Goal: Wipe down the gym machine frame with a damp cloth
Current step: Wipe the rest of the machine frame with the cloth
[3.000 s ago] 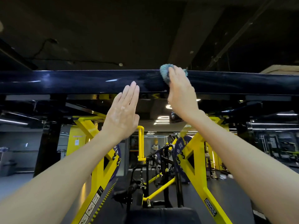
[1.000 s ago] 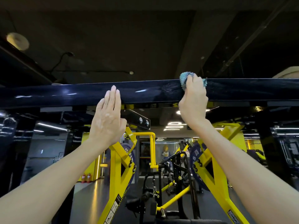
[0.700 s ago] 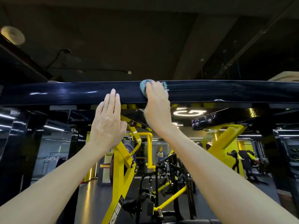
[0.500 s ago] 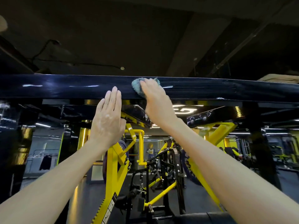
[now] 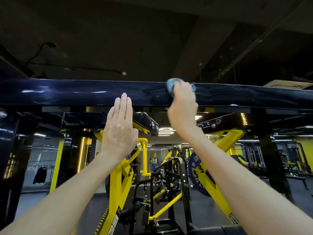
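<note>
Blue crumpled cloth [image 5: 170,85] is bunched under the right hand [image 5: 183,109], whose curled fingers grip it against the glossy black horizontal frame beam [image 5: 67,92] overhead. Left hand [image 5: 119,131], flat with straight fingers together, rests its fingertips on the same beam, left of the cloth.

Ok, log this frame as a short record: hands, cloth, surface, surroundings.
surface: black overhead crossbeam, glossy
left hand: flat, fingers straight, fingertips at the crossbeam's front face
right hand: grips blue cloth against the crossbeam's upper edge, motion-blurred
streaks: faint, on the crossbeam beside the cloth
below: yellow machine arms
</note>
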### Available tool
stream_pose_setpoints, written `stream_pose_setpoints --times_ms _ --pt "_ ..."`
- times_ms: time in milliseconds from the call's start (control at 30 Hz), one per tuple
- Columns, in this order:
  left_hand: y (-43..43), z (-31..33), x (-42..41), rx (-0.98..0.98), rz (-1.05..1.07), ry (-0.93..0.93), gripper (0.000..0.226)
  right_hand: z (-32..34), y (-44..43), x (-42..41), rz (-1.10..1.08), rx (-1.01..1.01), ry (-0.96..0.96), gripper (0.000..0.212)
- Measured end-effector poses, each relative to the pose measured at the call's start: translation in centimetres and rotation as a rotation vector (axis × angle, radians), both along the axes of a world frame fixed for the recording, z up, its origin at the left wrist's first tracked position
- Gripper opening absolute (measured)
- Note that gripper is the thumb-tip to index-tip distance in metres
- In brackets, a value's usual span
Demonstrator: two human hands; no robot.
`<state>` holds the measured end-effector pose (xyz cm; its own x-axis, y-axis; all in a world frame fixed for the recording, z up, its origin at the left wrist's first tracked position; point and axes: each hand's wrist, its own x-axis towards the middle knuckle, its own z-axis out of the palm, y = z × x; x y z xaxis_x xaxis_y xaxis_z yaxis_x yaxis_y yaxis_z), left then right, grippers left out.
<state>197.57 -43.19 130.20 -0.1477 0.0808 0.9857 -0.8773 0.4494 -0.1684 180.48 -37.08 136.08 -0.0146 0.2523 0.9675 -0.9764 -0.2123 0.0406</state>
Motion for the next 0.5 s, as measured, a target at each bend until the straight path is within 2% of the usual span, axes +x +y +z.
stream_pose_setpoints --times_ms 133,233,300,500 --pt "0.0 0.0 -0.1 0.001 0.015 0.012 0.084 -0.7 -0.6 2.7 0.027 0.105 0.233 0.047" --pt "0.1 0.1 -0.1 0.016 0.028 0.012 0.083 -0.6 0.6 0.5 -0.01 0.189 0.298 0.057" --pt "0.1 0.1 -0.1 0.021 0.023 0.018 0.083 -0.8 1.4 -1.5 -0.022 0.181 0.277 0.054" --pt "0.0 0.1 -0.3 0.018 -0.004 0.025 0.083 -1.5 3.0 -8.5 -0.107 0.111 0.057 0.051"
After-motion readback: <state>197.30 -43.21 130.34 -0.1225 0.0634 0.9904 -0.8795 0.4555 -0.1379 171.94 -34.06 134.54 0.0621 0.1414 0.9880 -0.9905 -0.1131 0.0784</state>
